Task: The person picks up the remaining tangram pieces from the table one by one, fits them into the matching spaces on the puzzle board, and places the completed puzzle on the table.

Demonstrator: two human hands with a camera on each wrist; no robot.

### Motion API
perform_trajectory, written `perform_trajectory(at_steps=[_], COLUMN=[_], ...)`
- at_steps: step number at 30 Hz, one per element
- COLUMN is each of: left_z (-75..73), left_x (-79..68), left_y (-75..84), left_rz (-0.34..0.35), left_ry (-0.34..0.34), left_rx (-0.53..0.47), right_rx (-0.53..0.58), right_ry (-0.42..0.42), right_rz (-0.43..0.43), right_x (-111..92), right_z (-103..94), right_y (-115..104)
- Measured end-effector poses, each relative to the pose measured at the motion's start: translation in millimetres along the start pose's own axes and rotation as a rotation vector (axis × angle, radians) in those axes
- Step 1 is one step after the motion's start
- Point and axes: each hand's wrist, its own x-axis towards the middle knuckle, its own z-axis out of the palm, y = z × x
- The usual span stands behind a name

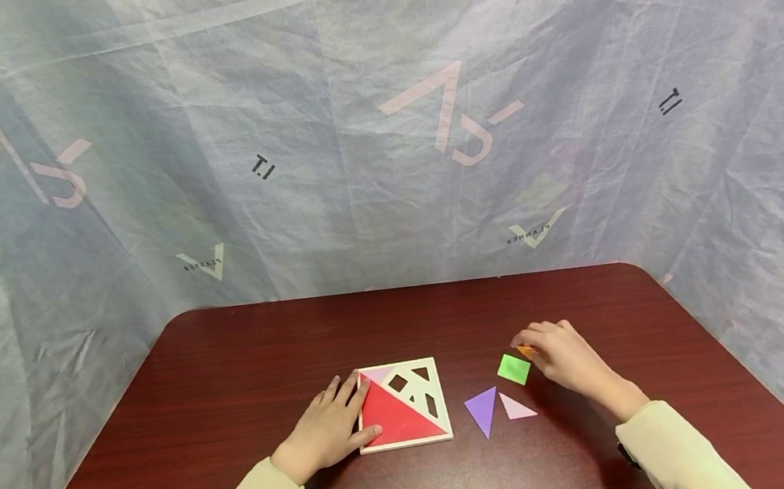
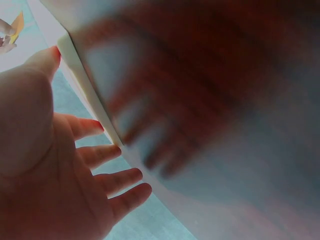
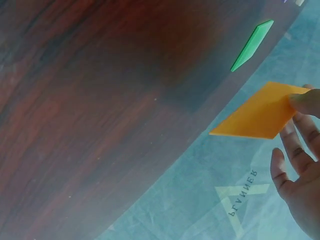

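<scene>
A square tangram tray [image 1: 444, 398] with a pale frame lies on the table; a large red triangle [image 1: 399, 415] and a pink piece [image 1: 378, 374] sit in it, beside several dark cut-outs. My left hand [image 1: 328, 426] rests at the tray's left side, fingers spread, fingertips over its edge and the red triangle. With thumb and fingers, my right hand [image 1: 561, 354] pinches an orange parallelogram [image 3: 265, 112], raised off the table. Just below that hand in the head view lies a green rectangular piece [image 1: 514, 369].
Between the tray and my right hand, a purple triangle [image 1: 483, 410] and a light pink triangle [image 1: 517, 406] lie flat on the dark red wooden table [image 1: 301, 334]. A grey fabric curtain [image 1: 359, 200] with printed letters hangs behind and at both sides.
</scene>
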Motion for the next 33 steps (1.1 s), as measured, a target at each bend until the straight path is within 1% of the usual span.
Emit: perform_trajectory(at_steps=[5, 11, 17, 29, 33], left_z=[-0.5, 0.6, 2.0, 1.4, 1.4], left_x=[0.0, -0.3, 0.5, 0.9, 1.1], left_y=[0.5, 0.3, -1.0, -0.6, -0.6], left_rz=[-0.002, 0.001, -0.007, -0.009, -0.007], left_ry=[-0.004, -0.005, -0.010, -0.016, -0.013], left_rx=[-0.002, -0.001, -0.008, -0.009, -0.009], right_rx=[-0.018, -0.019, 0.002, 0.019, 0.037], right_ry=[0.051, 0.080, 0.108, 0.201, 0.207], right_rz=[-0.040, -0.068, -0.102, -0.172, -0.189], right_x=[4.0, 8.9, 12.9, 20.8, 23.6], right_z=[0.5, 2.0, 5.8, 11.0, 12.6], right_y=[-2.9, -7.6, -11.5, -21.1, -25.7])
